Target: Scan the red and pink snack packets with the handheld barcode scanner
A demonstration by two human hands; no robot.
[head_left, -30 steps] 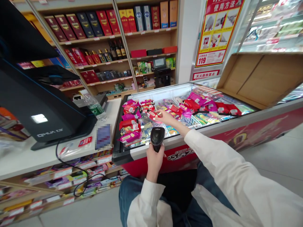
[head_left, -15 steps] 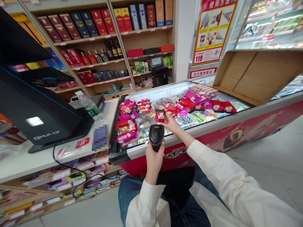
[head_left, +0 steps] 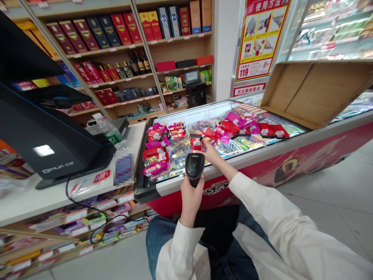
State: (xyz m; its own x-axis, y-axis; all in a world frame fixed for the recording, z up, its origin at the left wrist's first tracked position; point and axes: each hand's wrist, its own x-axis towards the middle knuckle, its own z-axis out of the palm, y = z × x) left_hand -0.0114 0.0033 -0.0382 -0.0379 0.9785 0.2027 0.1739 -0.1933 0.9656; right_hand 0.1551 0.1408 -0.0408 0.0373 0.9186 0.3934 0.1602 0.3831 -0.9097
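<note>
Freezer lid [head_left: 262, 153]; left hand [head_left: 190, 194] grips scanner [head_left: 194, 165]; right hand [head_left: 210, 151] holds red packet [head_left: 196, 143].

Centre: the left hand [head_left: 190, 194] grips the scanner [head_left: 194, 165], just before the freezer [head_left: 233, 171]'s near edge.
Above it: the right hand [head_left: 210, 151] holds a packet [head_left: 196, 143] upright over the freezer's glass lid, just behind the scanner.
Left of the packet: a row of packets [head_left: 157, 149] lies on the lid.
Right of centre: more packets [head_left: 247, 128] on the lid (a cardboard box [head_left: 317, 93] stands behind them).
Left of frame: a desk [head_left: 35, 198] carries the till screen [head_left: 49, 136]; a bottle [head_left: 112, 132] stands behind it.
Upper middle: shelves [head_left: 175, 50] behind the freezer.
</note>
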